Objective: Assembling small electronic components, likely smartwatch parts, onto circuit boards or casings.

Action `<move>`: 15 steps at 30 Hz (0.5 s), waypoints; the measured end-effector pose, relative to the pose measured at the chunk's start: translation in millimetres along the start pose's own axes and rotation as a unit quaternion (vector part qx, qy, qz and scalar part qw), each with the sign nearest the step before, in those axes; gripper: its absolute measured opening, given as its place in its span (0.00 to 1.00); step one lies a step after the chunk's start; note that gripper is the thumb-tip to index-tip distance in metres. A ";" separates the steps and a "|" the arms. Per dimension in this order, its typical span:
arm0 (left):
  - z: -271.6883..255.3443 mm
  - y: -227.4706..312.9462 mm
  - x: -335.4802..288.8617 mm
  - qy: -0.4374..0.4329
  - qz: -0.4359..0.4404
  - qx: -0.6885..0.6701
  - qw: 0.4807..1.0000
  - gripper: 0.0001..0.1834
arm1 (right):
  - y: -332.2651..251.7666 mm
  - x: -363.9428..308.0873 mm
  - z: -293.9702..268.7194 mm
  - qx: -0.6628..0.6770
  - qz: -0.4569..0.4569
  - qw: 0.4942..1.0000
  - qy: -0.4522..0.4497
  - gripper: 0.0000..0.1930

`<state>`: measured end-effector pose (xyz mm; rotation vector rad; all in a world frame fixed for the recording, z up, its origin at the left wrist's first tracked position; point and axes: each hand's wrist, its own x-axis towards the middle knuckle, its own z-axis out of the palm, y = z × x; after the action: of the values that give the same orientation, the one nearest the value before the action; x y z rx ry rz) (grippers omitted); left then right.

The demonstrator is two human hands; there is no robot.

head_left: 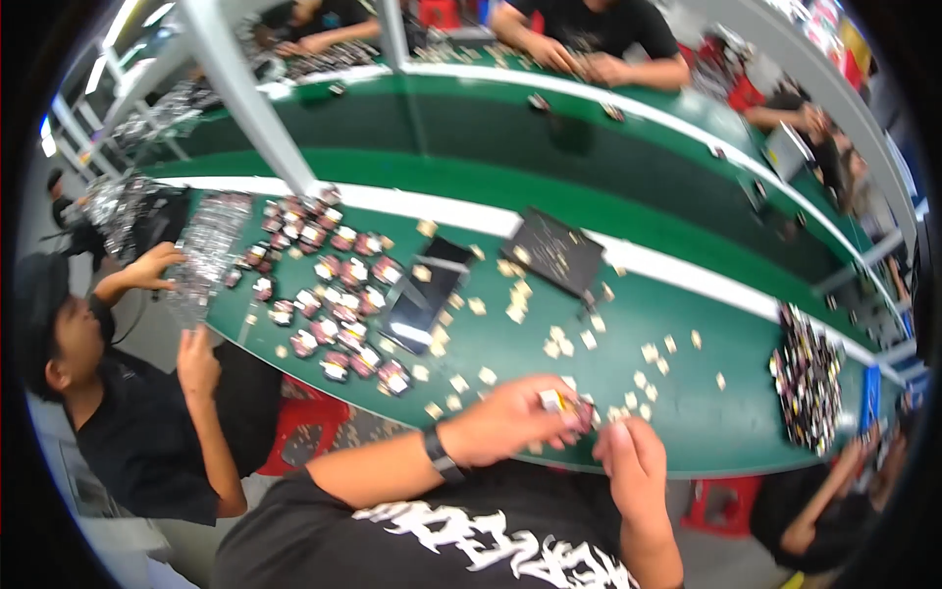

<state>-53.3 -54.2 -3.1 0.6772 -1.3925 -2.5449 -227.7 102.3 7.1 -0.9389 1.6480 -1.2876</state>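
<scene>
My left hand, with a dark band on its wrist, is closed round a small dark-red bundle that carries a white and orange patch. Just right of the bundle is my right hand, its fingers curled together; whatever they pinch, if anything, is too small to make out. Both hands are over the near edge of the green table. Several similar dark-red bundles with white patches lie in a loose group to the left. Small cream-coloured pieces are scattered beyond my hands.
A phone-like dark slab and a black box lie on the table. At the right end is a heap of dark and pale strips. A co-worker at left handles a silvery sheet. Beyond a white rail runs a dark-green conveyor.
</scene>
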 end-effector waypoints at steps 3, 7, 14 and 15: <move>-9.6 1.8 3.0 -0.036 -0.017 -0.197 0.980 0.11 | -17.8 3.8 21.3 0.145 0.027 0.989 0.019 0.07; -1.8 2.7 8.4 0.012 -0.032 -0.327 0.944 0.12 | -7.6 8.7 33.3 0.197 0.056 0.979 -0.007 0.10; -13.6 -7.6 7.6 0.034 0.046 -0.218 0.974 0.13 | -5.4 -4.3 12.2 0.074 0.056 0.996 0.004 0.15; -10.1 -4.4 7.2 0.049 0.050 -0.195 0.978 0.13 | -10.6 -4.9 13.7 0.092 0.052 0.994 0.013 0.12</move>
<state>-54.6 -61.9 -13.7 0.6301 -0.8352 -2.5554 -212.4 99.7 16.3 -0.7177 1.5474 -1.3593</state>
